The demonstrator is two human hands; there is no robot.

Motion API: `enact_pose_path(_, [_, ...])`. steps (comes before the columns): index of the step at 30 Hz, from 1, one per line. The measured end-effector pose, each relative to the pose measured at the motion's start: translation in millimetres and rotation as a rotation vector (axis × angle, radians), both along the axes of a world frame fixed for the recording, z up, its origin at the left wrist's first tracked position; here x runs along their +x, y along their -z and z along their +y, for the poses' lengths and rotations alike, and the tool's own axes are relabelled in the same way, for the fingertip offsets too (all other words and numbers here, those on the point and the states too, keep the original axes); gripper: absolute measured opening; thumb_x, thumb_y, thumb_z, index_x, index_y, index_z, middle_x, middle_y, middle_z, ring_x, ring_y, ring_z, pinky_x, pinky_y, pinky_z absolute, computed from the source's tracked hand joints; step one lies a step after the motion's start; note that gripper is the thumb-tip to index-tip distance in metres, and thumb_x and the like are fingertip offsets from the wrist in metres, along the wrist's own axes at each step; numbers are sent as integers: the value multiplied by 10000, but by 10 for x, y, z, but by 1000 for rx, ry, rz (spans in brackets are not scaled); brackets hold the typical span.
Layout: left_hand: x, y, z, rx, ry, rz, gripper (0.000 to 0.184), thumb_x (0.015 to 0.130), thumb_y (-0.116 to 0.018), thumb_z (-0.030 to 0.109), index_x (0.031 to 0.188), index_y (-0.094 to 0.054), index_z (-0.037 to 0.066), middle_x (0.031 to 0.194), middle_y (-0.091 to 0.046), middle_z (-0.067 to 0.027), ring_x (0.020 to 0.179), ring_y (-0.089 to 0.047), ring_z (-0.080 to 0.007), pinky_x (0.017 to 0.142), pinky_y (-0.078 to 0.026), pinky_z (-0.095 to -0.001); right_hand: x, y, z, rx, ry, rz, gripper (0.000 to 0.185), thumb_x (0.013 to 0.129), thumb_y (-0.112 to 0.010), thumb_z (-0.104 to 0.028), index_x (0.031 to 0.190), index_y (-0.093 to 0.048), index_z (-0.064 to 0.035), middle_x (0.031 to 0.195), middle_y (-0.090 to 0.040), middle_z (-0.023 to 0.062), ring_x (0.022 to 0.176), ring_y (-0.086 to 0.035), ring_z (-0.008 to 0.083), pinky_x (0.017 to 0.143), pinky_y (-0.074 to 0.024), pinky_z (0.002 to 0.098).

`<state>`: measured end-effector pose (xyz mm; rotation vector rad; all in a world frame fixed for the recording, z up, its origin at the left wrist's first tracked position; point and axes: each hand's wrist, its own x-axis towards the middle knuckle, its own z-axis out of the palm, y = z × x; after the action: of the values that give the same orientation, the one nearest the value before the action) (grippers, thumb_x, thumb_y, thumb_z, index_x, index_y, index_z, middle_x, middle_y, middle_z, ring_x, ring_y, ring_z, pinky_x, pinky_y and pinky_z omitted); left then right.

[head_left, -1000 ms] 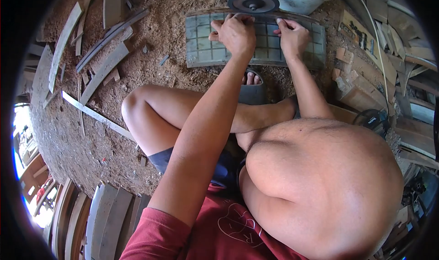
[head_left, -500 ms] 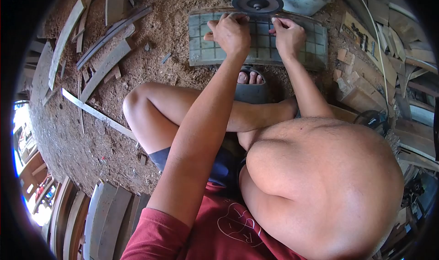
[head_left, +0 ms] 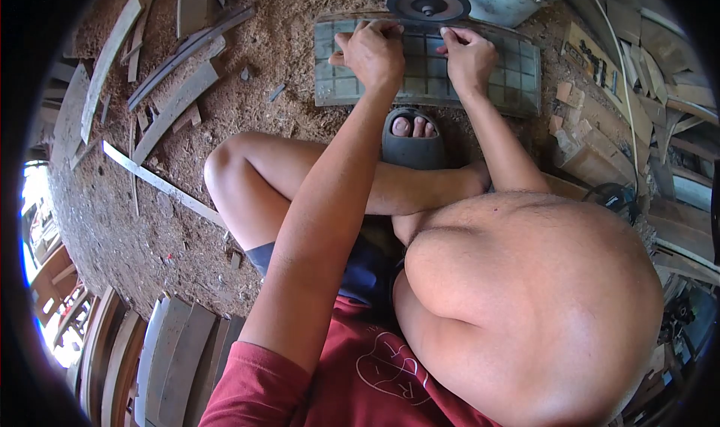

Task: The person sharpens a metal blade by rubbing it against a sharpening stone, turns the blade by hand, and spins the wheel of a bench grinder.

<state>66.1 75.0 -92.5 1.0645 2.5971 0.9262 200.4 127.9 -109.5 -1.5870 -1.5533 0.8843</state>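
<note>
My left hand (head_left: 373, 58) is closed in a pinch at the thumb and index finger, close to the lower left of a dark grinding wheel (head_left: 428, 5). Closed the same way, my right hand (head_left: 471, 58) is just below the wheel's right side. Whatever the fingertips hold is too small or hidden to make out. Both hands are over a grey-green panel with a grid pattern (head_left: 337, 85), which lies on the sawdust-covered ground. My sandalled foot (head_left: 412, 142) rests at the panel's near edge, between my forearms.
A white bucket (head_left: 506, 3) stands beside the wheel. Curved wooden strips (head_left: 180, 112) and a long pale strip (head_left: 161, 185) lie to the left. Wood offcuts (head_left: 592, 153) and a cable (head_left: 622, 67) are on the right. More curved boards (head_left: 176, 352) stand at lower left.
My left hand has shifted slightly left relative to the panel and wheel. More of the sandal shows now. My right hand stays nearly in place, and the view has moved a little.
</note>
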Motion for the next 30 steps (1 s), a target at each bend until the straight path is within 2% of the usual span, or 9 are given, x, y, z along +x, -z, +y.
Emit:
enact_pose_path(12, [-98,-5,-36,5,1,-15,114,852,-761,291,919,-851,271,1085,-765,54,1162,-529,-313,1039,-284,-636,-85,-39,-18,11,-19,-2,226,930,-753,-218,942,-802,2,674,-754,99,621,-746,193,686,-563,325])
enact_pose_path(20, [-172,56,-49,27,-4,-16,120,852,-766,308,919,-854,263,1158,-769,15,1182,-519,-320,1071,-245,-643,-137,-62,-34,12,-22,-15,207,924,-758,-220,939,-809,-20,666,-752,93,620,-744,195,699,-561,324])
enact_pose_path(24, [-204,55,-57,43,-4,-18,128,848,-771,310,927,-852,251,1097,-768,33,1170,-523,-318,1072,-244,-637,-157,-56,-33,22,-26,-24,205,921,-762,-223,929,-811,-24,666,-753,89,616,-743,192,711,-562,321])
enact_pose_path(26, [-241,40,-62,-13,29,-77,215,884,-771,433,1031,-843,294,1078,-770,26,1236,-513,-352,1143,-95,-776,-163,-71,-37,11,-32,-14,203,921,-766,-225,918,-814,-28,665,-753,87,607,-741,185,692,-562,317])
enact_pose_path(30, [-266,54,-76,8,44,-60,225,882,-771,434,1040,-842,291,1072,-771,22,1246,-511,-354,1144,-87,-787,-179,-57,-43,9,-42,20,202,923,-766,-221,907,-813,-25,664,-753,83,592,-735,177,664,-559,315])
